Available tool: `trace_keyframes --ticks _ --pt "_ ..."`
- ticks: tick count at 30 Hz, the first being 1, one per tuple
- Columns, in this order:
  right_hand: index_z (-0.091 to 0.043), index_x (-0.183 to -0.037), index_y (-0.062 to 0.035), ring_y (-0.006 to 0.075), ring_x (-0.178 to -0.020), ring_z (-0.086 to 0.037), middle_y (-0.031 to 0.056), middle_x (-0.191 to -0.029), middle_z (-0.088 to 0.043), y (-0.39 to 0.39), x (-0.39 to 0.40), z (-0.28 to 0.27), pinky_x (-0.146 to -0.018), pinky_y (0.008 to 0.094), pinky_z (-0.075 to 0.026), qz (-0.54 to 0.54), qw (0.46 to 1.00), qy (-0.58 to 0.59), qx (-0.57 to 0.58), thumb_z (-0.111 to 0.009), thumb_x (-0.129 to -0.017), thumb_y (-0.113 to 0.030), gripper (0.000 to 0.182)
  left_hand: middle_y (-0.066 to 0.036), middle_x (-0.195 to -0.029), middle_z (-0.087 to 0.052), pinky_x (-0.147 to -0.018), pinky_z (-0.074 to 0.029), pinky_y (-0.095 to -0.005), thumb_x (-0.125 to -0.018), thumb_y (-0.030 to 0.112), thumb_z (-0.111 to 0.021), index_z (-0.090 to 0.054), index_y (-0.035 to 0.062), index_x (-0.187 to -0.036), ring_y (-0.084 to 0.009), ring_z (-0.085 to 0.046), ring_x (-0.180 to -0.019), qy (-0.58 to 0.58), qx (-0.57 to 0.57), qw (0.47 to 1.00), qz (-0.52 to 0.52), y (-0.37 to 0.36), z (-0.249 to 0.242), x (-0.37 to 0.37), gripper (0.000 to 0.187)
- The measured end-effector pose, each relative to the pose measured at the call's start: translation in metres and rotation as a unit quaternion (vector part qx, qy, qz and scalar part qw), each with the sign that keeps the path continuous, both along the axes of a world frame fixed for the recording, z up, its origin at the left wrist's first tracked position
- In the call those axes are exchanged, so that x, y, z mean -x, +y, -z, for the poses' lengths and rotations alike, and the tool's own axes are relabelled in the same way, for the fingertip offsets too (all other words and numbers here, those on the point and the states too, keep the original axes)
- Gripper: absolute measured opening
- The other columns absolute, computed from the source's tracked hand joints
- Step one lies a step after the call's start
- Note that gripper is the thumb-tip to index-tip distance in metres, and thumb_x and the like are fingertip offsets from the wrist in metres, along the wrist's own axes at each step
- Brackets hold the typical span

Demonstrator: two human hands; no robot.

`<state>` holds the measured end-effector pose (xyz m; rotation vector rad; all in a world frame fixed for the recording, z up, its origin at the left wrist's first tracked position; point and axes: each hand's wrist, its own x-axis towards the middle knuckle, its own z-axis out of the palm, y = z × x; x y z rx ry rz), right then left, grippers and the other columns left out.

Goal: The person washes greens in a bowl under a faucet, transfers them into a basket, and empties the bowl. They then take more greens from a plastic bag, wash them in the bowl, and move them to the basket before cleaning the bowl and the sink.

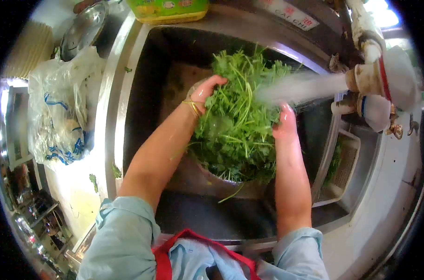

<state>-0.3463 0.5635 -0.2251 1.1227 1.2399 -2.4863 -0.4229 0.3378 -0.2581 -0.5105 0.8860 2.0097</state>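
Observation:
A big bunch of leafy green coriander (240, 116) fills the middle of the dark sink (149, 93). My left hand (206, 91) grips its left side, thumb over the leaves and the other fingers hidden among them. On the right side, my right hand (286, 122) is pressed against the greens, its fingers mostly hidden behind the leaves. Water (305, 88) gushes from the tap (361, 80) at the right onto the bunch, close above my right hand. Below the leaves shows part of a curved, shiny rim (221, 178). One loose stem (231, 193) hangs beneath it.
Left of the sink, a clear plastic bag (62, 112) lies on the counter, near a metal lid or bowl (85, 29). A green and yellow container (170, 10) stands at the back edge. To the right, a second basin holds a pale plastic basket (347, 163) with some greens.

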Motion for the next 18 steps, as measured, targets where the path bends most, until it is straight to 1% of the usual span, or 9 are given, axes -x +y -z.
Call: trace_keyframes --ticks 1,4,5,8,9,10,12,15,18 --pt "-0.057 -0.112 -0.0057 0.0231 -0.094 -0.061 0.0068 -0.106 -0.063 -0.001 -0.002 -0.008 -0.08 0.0398 -0.05 -0.021 1.0 -0.006 -0.001 -0.054 -0.088 -0.024 0.03 -0.009 -0.087 -0.067 -0.069 -0.055 -0.0371 -0.075 0.024 -0.06 -0.062 0.0037 -0.1 -0.0228 -0.065 -0.073 0.001 0.041 0.999 -0.023 0.003 -0.007 -0.003 0.032" --pt "-0.058 -0.111 -0.006 0.0223 -0.091 -0.062 0.0057 -0.104 -0.063 -0.007 -0.016 -0.017 -0.076 0.0386 -0.051 -0.023 0.999 0.003 -0.036 -0.056 -0.086 -0.022 0.03 -0.009 -0.09 -0.066 -0.073 -0.052 -0.0371 -0.075 0.027 -0.06 -0.063 0.0051 -0.099 -0.0222 -0.063 -0.078 0.033 -0.058 0.998 0.02 0.008 -0.032 -0.015 0.033" --pt "-0.058 -0.111 -0.006 0.0227 -0.09 -0.062 0.0059 -0.104 -0.063 -0.01 -0.019 -0.023 -0.076 0.0387 -0.052 -0.011 1.0 0.008 -0.028 -0.056 -0.086 -0.022 0.03 -0.009 -0.087 -0.064 -0.069 -0.051 -0.0363 -0.074 0.024 -0.059 -0.063 0.0043 -0.099 -0.0214 -0.061 -0.074 0.022 -0.207 0.978 0.026 0.015 -0.026 -0.018 0.032" --pt "-0.057 -0.113 -0.004 0.0236 -0.096 -0.059 0.0081 -0.108 -0.061 -0.003 -0.036 -0.017 -0.082 0.0389 -0.049 0.008 0.999 0.033 -0.026 -0.058 -0.085 -0.021 0.033 -0.007 -0.085 -0.062 -0.063 -0.049 -0.0357 -0.074 0.024 -0.059 -0.063 0.0032 -0.098 -0.0203 -0.059 -0.073 0.098 -0.07 0.992 -0.037 0.036 0.004 -0.034 0.032" --pt "-0.057 -0.112 -0.0029 0.0229 -0.098 -0.058 0.0086 -0.109 -0.06 -0.013 -0.039 -0.021 -0.084 0.038 -0.048 0.031 0.999 0.033 -0.025 -0.06 -0.084 -0.021 0.034 -0.008 -0.085 -0.062 -0.062 -0.047 -0.0338 -0.074 0.023 -0.059 -0.062 0.0012 -0.097 -0.0187 -0.058 -0.072 0.122 -0.017 0.991 -0.055 0.044 -0.025 -0.044 0.032" --pt "-0.057 -0.111 -0.0017 0.0222 -0.099 -0.057 0.009 -0.109 -0.06 -0.018 -0.042 -0.023 -0.086 0.0371 -0.047 0.054 0.998 0.032 -0.022 -0.062 -0.083 -0.02 0.034 -0.009 -0.091 -0.062 -0.074 -0.046 -0.0336 -0.075 0.026 -0.06 -0.061 -0.0011 -0.098 -0.0205 -0.058 -0.083 0.201 0.135 0.97 0.027 0.044 -0.029 -0.049 0.036" --pt "-0.053 -0.12 -0.0004 0.0208 -0.112 -0.047 0.0096 -0.121 -0.053 -0.028 -0.053 -0.008 -0.099 0.0364 -0.036 0.038 0.991 0.066 -0.109 -0.063 -0.086 -0.029 0.046 -0.012 -0.098 -0.062 -0.086 -0.044 -0.0354 -0.077 0.031 -0.061 -0.059 -0.003 -0.106 -0.0237 -0.057 -0.094 0.359 0.19 0.913 0.048 0.058 -0.035 -0.062 0.045" --pt "-0.052 -0.119 -0.0019 0.0195 -0.106 -0.052 0.0082 -0.119 -0.055 -0.045 -0.058 -0.019 -0.092 0.0338 -0.043 -0.089 0.967 0.11 -0.214 -0.074 -0.078 -0.024 0.052 -0.011 -0.111 -0.06 -0.094 -0.039 -0.0372 -0.081 0.035 -0.058 -0.054 -0.0026 -0.117 -0.0249 -0.053 -0.106 0.342 0.198 0.918 0.034 0.066 -0.039 -0.07 0.052" --pt "-0.053 -0.117 -0.0016 0.0197 -0.102 -0.055 0.0072 -0.116 -0.058 -0.061 -0.043 -0.026 -0.089 0.0316 -0.045 -0.157 0.925 0.182 -0.293 -0.077 -0.072 -0.016 0.053 -0.009 -0.114 -0.059 -0.096 -0.04 -0.0365 -0.085 0.048 -0.052 -0.056 0.0018 -0.115 -0.0216 -0.053 -0.107 0.221 -0.036 0.971 -0.088 0.066 -0.031 -0.074 0.055"
